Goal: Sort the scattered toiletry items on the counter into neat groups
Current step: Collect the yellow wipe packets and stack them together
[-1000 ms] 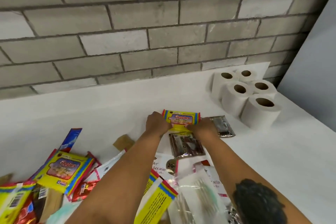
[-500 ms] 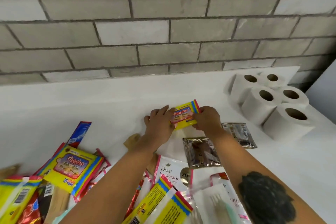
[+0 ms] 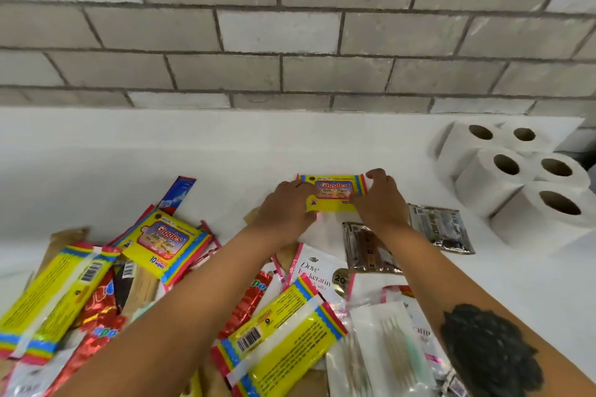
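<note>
A yellow Giggles wipes pack (image 3: 333, 191) lies flat on the white counter (image 3: 129, 151), label up. My left hand (image 3: 287, 206) grips its left end and my right hand (image 3: 379, 200) grips its right end. More yellow wipes packs lie in the pile: one label up (image 3: 163, 240), one face down (image 3: 280, 332) and one at far left (image 3: 51, 296). Two dark foil sachets (image 3: 371, 248) (image 3: 440, 230) sit just right of my hands. White Dove sachets (image 3: 314, 271) and clear packs of cotton swabs (image 3: 393, 348) lie near the front.
Several white toilet rolls (image 3: 516, 177) stand grouped at the back right. A blue sachet (image 3: 179, 192) and red packets (image 3: 100, 316) lie in the left pile. A grey brick wall (image 3: 290, 42) backs the counter. Bare counter stretches along the back left.
The wipes pack was tilted and lifted between my hands half a second ago; now it lies level on the counter, a bit farther from me, with both hands still on its ends.
</note>
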